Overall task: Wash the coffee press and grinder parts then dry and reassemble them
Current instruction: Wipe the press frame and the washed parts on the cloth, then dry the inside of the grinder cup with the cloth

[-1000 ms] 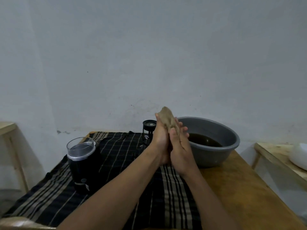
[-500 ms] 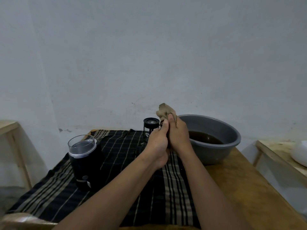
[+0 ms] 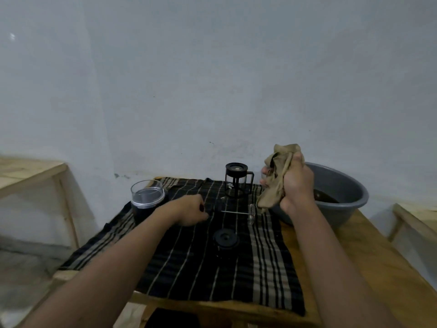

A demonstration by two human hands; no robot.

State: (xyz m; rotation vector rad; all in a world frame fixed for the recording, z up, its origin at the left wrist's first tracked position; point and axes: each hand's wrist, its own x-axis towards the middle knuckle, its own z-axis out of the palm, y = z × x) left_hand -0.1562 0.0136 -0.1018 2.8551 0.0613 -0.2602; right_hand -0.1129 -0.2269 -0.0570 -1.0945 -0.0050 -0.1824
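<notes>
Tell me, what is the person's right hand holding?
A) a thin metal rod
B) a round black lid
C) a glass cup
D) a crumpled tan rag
D: the right hand grips a crumpled tan rag beside the grey basin, while the round black lid lies untouched on the checked cloth.

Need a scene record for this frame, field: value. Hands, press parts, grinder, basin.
left hand: over plaid cloth, at plunger's rod end; grip unclear
right hand: grips tan rag, raised beside basin
plunger: lying flat, mesh end toward basin
carafe: upright, far side of cloth
lid: lying on cloth, nearest camera
grinder: upright, cloth's left edge
basin: grey, dark water, on wooden table
</notes>
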